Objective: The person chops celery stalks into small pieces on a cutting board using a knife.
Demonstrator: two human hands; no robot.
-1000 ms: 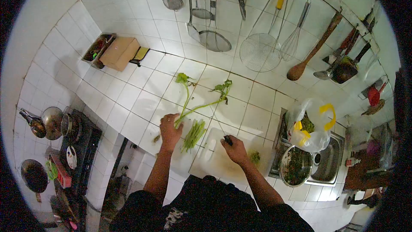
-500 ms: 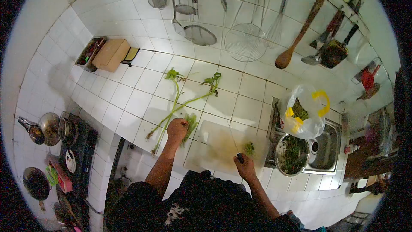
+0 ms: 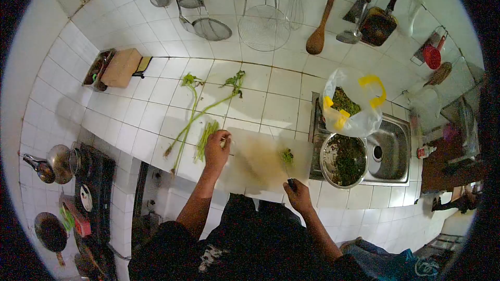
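Our left hand (image 3: 216, 148) has slid from the long green stems (image 3: 190, 119) onto the pale cutting board's (image 3: 260, 164) left edge, fingers curled on cut stalks; our right hand (image 3: 297, 195), clamped on the dark-handled knife (image 3: 289, 174), has drawn back toward the worktop's front edge, so chopping seems paused.

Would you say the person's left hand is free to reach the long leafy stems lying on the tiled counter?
Probably yes: the left hand rests at the cutting board's left edge, right beside the short cut stems, and nothing lies between it and the long stems.
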